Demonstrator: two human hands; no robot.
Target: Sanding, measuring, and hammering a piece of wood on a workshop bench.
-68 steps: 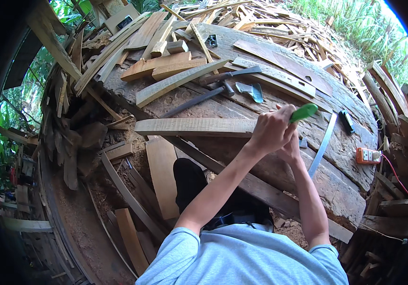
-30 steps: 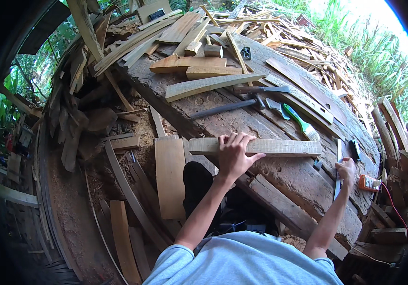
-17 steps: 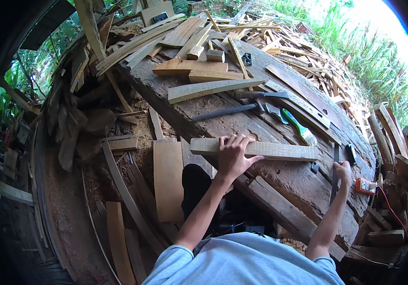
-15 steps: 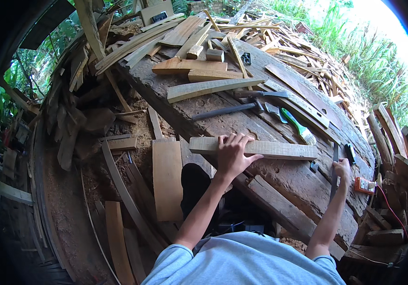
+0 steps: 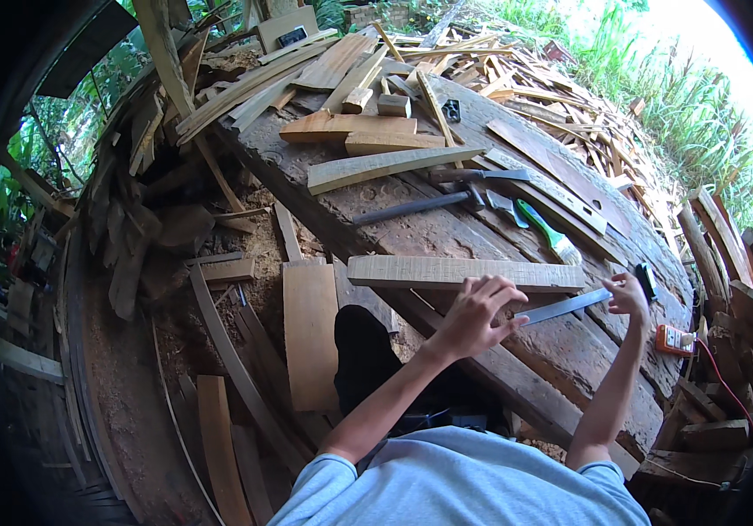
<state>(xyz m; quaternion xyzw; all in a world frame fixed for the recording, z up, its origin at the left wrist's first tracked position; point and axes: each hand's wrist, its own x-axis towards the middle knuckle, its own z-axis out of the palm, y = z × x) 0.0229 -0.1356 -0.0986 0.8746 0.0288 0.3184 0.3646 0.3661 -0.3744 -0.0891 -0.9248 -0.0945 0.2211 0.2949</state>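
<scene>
Over the workbench (image 5: 416, 232), the right hand (image 5: 627, 296) is gripping the metal strip (image 5: 568, 306) near the wood block (image 5: 429, 271), the left hand (image 5: 479, 316) is sitting half-curled by its other end, contact unclear, so one-ended holding is perhaps risking a slip.

Metal strip (image 5: 567, 305): swung crosswise in right hand (image 5: 628, 294) | left hand (image 5: 473, 323): moved from wooden bar (image 5: 412, 271) to strip's end
</scene>
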